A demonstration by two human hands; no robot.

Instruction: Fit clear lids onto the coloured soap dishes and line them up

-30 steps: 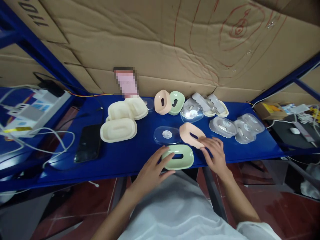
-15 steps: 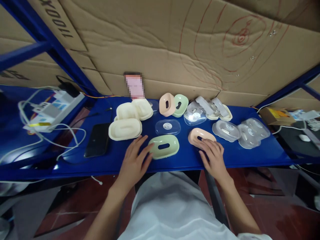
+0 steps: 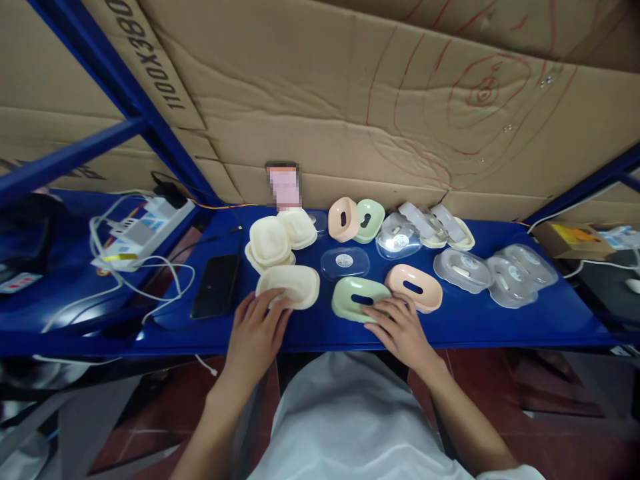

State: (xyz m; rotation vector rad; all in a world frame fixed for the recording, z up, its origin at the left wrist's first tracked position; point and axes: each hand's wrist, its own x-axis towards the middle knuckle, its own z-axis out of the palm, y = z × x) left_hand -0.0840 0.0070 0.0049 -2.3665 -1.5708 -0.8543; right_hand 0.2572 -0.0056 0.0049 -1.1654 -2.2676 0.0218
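Note:
My left hand [image 3: 260,320] grips the near edge of a cream oval tray [image 3: 305,283], its fingers reaching over the rim. More cream trays [image 3: 270,237] are piled just behind it. My right hand [image 3: 400,327] has hold of the right end of a green slotted oval dish [image 3: 345,297], with fingertips beside the slot. A peach slotted dish [image 3: 423,283] lies against the green one on the right, behind my right hand. Behind the green dish a clear oval lid [image 3: 345,263] with a round label lies flat.
A second peach dish [image 3: 343,210] and green dish [image 3: 373,213] lean together at the back. Clear lids [image 3: 463,270] sit in groups on the right. A black phone [image 3: 215,287], white cables and a power strip [image 3: 150,227] are at left. Cardboard [image 3: 325,100] walls the back.
My left hand has gone from beside the green dish to the front cream tray, now nearer and off the pile. My right hand has moved left from the peach dish onto the green one.

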